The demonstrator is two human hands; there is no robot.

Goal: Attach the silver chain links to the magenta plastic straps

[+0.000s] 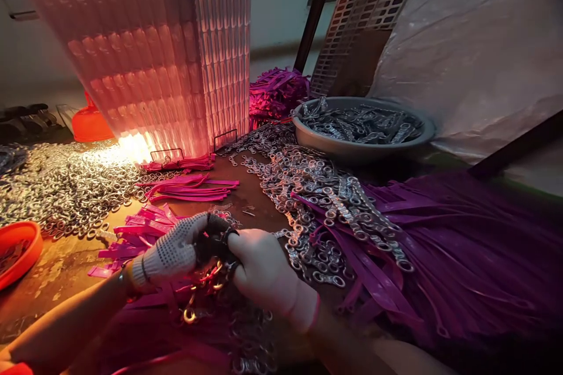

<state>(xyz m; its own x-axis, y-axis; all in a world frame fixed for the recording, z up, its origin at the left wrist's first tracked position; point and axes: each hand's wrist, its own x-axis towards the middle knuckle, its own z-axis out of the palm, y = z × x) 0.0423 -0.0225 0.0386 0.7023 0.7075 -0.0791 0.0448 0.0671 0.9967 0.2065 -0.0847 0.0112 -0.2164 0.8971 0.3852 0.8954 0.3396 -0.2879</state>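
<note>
The left hand point(176, 246) and right hand point(268, 269) met, fingers curled, their grip too dark to tell; pink straps point(147, 224) and metal links point(308, 199) lay nearby on the worktop point(57, 269).

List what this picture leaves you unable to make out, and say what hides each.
- Head view: what lies between the left hand and right hand; fingers and darkness cover it.
- Head view: the red bowl's left side; cut off by the left edge.
- Head view: the gray basin's floor; heaped metal links hide it.
</note>
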